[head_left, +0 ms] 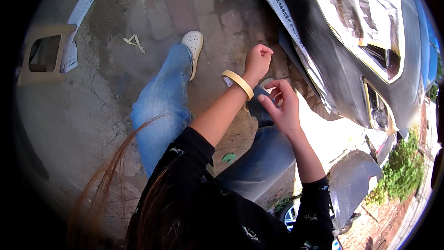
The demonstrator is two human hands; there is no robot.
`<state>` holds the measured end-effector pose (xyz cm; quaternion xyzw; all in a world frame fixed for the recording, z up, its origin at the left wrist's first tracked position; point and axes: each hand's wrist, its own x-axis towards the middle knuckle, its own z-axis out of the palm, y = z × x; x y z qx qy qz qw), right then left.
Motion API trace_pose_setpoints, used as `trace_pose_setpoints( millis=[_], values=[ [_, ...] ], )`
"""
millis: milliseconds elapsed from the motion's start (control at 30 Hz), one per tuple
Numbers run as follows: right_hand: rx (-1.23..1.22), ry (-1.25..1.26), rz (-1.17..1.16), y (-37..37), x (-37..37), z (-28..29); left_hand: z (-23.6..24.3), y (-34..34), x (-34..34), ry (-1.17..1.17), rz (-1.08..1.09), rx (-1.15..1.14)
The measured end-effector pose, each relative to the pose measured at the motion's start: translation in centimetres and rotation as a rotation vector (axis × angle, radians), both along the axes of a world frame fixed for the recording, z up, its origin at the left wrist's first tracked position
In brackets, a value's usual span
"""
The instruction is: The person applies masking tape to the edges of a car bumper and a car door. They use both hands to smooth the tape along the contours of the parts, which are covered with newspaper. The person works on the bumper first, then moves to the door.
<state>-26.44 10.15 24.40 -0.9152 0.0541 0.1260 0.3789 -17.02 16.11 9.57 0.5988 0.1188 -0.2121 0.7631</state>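
Note:
My left hand (258, 63) is held out in front of me with its fingers curled in; anything inside them is hidden. A pale yellow roll of masking tape (240, 83) hangs round my left wrist like a bracelet. Beside it, lower and to the right, my right hand (287, 111) is raised with thumb and bent fingers apart, and nothing shows between them. Both hands are near the dark sanded car front (319, 41), apart from it. Its headlight opening is covered with masking paper (365, 4) edged with tape.
A printed paper strip (289, 21) runs along the car's edge. On the concrete floor lie crumpled tape scraps (135, 44), a beige plastic frame (41, 78) and a paper strip (83, 7). My legs straddle the middle. Green plants (397, 171) grow at the lower right.

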Motion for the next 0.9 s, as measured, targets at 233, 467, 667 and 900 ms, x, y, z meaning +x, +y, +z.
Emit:
trace_pose_setpoints(
  millis=[233,467,667,900],
  values=[
    [0.114,-0.109,0.109,7.8,-12.0,1.4,5.7,5.8,-10.3,-0.228,-0.361,0.045],
    [-0.007,-0.457,0.049,11.4,-18.7,4.4,15.6,14.5,-17.0,-0.124,-0.69,-0.426],
    [-0.298,-0.825,-0.1,10.4,-21.9,5.4,19.1,21.1,-21.8,-0.177,-0.734,-0.622],
    [-0.276,-1.026,0.042,10.7,-22.9,7.4,23.6,21.8,-28.5,-0.326,-0.473,-0.584]
  ],
)
